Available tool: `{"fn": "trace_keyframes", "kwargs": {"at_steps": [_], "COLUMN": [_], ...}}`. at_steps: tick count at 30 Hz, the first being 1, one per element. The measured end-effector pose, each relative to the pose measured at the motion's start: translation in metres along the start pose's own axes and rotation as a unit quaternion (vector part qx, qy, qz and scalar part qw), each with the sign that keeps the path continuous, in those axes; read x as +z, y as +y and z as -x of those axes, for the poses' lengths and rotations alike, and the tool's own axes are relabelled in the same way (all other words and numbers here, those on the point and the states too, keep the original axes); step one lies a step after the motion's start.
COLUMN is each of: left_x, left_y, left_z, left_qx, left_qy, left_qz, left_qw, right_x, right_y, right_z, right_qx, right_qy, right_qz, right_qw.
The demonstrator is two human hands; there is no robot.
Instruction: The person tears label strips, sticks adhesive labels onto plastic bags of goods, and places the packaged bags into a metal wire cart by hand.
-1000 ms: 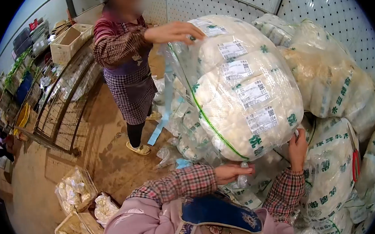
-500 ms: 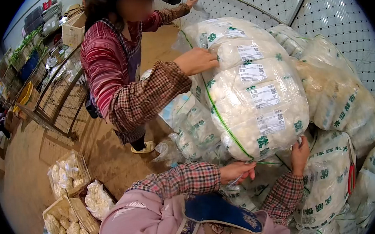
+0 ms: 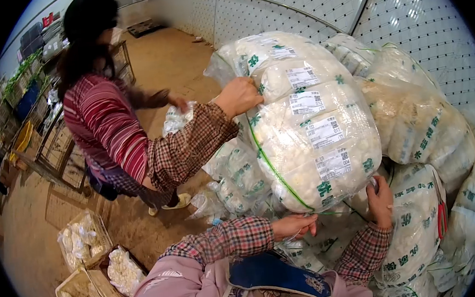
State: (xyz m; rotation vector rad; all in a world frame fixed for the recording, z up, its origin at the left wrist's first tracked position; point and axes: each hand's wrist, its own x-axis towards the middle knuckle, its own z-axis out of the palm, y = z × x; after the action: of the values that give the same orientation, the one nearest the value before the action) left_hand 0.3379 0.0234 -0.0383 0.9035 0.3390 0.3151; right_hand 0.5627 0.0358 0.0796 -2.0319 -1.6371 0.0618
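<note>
Clear, green-printed plastic is wrapped round a bulging white bundle [image 3: 332, 116]; beneath it, the left hand [image 3: 295, 226] is pinched closed, the right hand [image 3: 380, 200] bent, its closure unclear; both holds cannot be told.

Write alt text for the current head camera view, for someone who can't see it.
Left hand pinches green cord under a bulging, labelled clear bag of pale bundles, with the right hand at its lower edge. A co-worker touches the bag's upper left side. More bags are piled to the right; crates of pale produce sit lower left.
</note>
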Motion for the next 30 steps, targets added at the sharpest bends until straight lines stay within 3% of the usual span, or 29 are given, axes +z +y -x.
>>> {"fn": "trace_keyframes", "kwargs": {"at_steps": [2, 6, 8, 9, 11, 13, 14, 15, 18, 20, 23, 25, 27, 30], "left_x": [-0.004, -0.008, -0.008, -0.008, -0.011, -0.017, -0.020, -0.022, -0.026, -0.030, -0.033, -0.057, -0.047, -0.054], "left_y": [-0.005, -0.002, 0.000, 0.002, 0.002, -0.004, -0.010, -0.014, -0.018, -0.021, -0.008, -0.035, -0.003, -0.007], "left_z": [-0.003, -0.002, 0.002, 0.001, -0.004, -0.007, -0.010, -0.012, -0.010, -0.009, -0.002, -0.012, 0.010, 0.035], "left_qx": [0.000, 0.015, -0.001, -0.012, -0.009, -0.016, -0.001, 0.016, 0.022, 0.048, 0.006, 0.074, 0.039, -0.014], "left_qy": [0.000, 0.012, 0.014, 0.018, -0.001, -0.021, -0.022, -0.021, -0.017, -0.041, -0.050, -0.092, -0.096, -0.054], "left_qz": [-0.014, -0.123, -0.143, -0.157, -0.165, -0.176, -0.170, -0.165, -0.187, -0.189, -0.247, -0.319, -0.327, -0.289], "left_qw": [1.000, 0.992, 0.990, 0.987, 0.986, 0.984, 0.985, 0.986, 0.982, 0.980, 0.968, 0.941, 0.940, 0.956], "right_x": [-0.022, -0.058, -0.056, -0.060, -0.072, -0.077, -0.064, -0.051, 0.000, 0.023, 0.016, 0.003, -0.009, -0.003], "right_y": [-0.011, -0.064, -0.057, -0.066, -0.100, -0.154, -0.173, -0.191, -0.213, -0.211, -0.205, -0.214, -0.233, -0.242], "right_z": [0.002, -0.003, -0.012, -0.015, -0.022, -0.065, -0.099, -0.130, -0.199, -0.231, -0.257, -0.255, -0.245, -0.239], "right_qx": [-0.182, -0.112, -0.222, -0.222, -0.272, -0.345, -0.426, -0.474, -0.591, -0.599, -0.639, -0.662, -0.664, -0.697], "right_qy": [0.140, 0.157, 0.075, 0.077, 0.140, 0.110, 0.085, 0.044, -0.093, -0.124, -0.073, -0.057, -0.078, -0.104], "right_qz": [0.022, -0.082, 0.045, 0.048, -0.020, -0.145, -0.151, -0.056, 0.198, 0.200, 0.318, 0.354, 0.376, 0.396], "right_qw": [0.973, 0.978, 0.971, 0.971, 0.952, 0.921, 0.888, 0.878, 0.776, 0.765, 0.697, 0.658, 0.641, 0.589]}}
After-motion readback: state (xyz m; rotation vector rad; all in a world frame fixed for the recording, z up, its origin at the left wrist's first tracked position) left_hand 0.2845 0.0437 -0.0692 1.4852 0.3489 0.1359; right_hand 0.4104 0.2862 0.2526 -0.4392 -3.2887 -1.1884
